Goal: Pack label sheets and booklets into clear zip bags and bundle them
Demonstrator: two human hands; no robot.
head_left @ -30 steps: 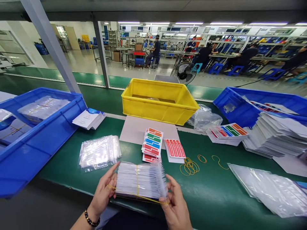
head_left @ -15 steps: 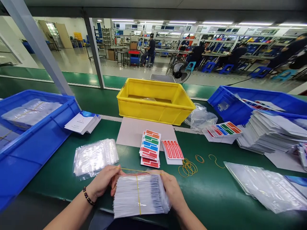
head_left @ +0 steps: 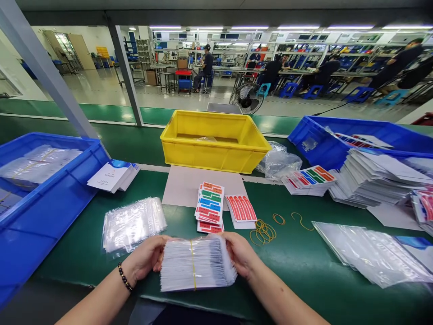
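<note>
Between my hands is a thick bundle of clear plastic packets (head_left: 176, 266) with white paper inside, a yellow rubber band (head_left: 193, 266) around its middle. My left hand (head_left: 149, 256) is closed on its left end. On the right end, my right hand (head_left: 241, 253) grips the far corner, its fingers partly hidden behind the plastic. Just beyond lie a stack of multicoloured sticker sheets (head_left: 210, 203) and a stack of red sticker sheets (head_left: 241, 208). Loose rubber bands (head_left: 263, 232) rest to the right. A pile of clear plastic bags (head_left: 133, 224) is at the left.
A yellow bin (head_left: 213, 151) stands ahead, with a blue bin (head_left: 50, 180) at left and another blue bin (head_left: 311, 144) at right. Paper stacks (head_left: 375, 180) and plastic sleeves (head_left: 368, 253) occupy the right side. White booklets (head_left: 110, 176) lie beside the left bin.
The rubber band stretched between my hands at the bundle's far edge no longer shows. My right hand has shifted lower around the right end, and the bundle's near edge has risen slightly.
</note>
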